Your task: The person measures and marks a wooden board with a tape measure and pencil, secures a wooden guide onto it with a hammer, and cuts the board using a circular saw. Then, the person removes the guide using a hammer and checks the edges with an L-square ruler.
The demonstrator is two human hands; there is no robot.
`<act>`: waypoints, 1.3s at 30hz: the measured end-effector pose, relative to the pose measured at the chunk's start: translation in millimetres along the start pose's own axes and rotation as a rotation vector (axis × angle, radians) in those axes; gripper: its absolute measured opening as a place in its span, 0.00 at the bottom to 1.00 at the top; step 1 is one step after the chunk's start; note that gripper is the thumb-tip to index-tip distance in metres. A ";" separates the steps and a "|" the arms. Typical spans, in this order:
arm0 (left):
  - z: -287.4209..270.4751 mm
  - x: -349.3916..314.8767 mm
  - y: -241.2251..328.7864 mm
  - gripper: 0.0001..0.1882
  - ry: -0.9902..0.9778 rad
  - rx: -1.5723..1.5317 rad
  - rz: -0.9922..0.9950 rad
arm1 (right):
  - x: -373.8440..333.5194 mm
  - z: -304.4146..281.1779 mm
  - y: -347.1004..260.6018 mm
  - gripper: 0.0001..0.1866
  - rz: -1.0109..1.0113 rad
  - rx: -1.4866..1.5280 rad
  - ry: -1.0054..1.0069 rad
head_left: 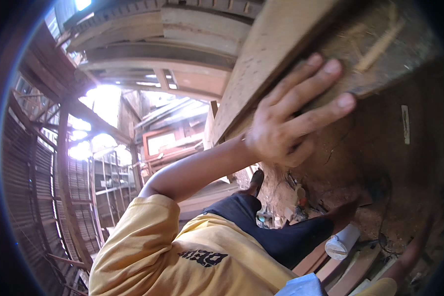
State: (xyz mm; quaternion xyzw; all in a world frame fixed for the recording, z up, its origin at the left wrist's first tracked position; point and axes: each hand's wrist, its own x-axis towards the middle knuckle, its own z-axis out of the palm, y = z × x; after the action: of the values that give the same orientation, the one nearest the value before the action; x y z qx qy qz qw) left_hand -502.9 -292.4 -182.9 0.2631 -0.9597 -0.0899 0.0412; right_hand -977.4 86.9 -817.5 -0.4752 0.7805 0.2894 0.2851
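Note:
My left hand (pixel 296 108) reaches out with its fingers spread, resting at the edge of a long pale wooden plank (pixel 269 54). Its fingertips lie over a darker worktop (pixel 399 59) scattered with shavings, where a narrow wood strip (pixel 380 47) lies. No object shows in the hand. At the lower right, my right forearm (pixel 418 244) stretches into deep shadow; the fingers of that hand cannot be made out.
Bare brown ground lies beside my legs, with a thin pale strip (pixel 405 124) on it. A white cylinder (pixel 341 242) lies by several boards (pixel 352 271). Stacked timber (pixel 197 29), a wooden post (pixel 64 182) and a corrugated wall (pixel 27 182) stand around.

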 end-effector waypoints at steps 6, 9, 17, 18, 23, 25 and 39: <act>-33.3 11.5 -1.8 0.43 -0.012 -0.149 -0.037 | -117.3 -38.5 -66.7 0.27 -0.098 0.313 0.088; -32.8 35.2 13.8 0.43 0.069 -0.342 0.053 | -248.1 -47.6 -53.4 0.30 -0.152 0.650 0.273; -75.1 -42.1 32.4 0.33 0.424 -0.448 -0.176 | -540.5 -462.5 -298.5 0.25 -0.647 0.768 -0.064; -99.2 -59.7 46.7 0.28 0.392 -0.495 -0.174 | -569.8 -491.0 -296.5 0.25 -0.637 0.763 -0.003; -184.7 -285.4 39.6 0.19 0.278 -0.475 -0.602 | -664.5 -605.6 -362.3 0.29 -0.743 0.410 0.268; -190.7 -373.3 35.6 0.26 0.326 -0.395 -1.157 | -692.9 -639.4 -409.0 0.31 -0.903 0.316 0.432; -189.6 -458.9 -31.1 0.87 0.365 -0.635 -2.137 | -634.9 -706.8 -602.9 0.72 -0.961 -0.804 0.407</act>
State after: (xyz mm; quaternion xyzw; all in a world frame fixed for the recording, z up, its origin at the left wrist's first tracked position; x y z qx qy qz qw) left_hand -69.7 -112.2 -17.7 0.9358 -0.1561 -0.2792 0.1478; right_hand -305.9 -287.3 4.2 -0.8854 0.3510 0.3033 0.0298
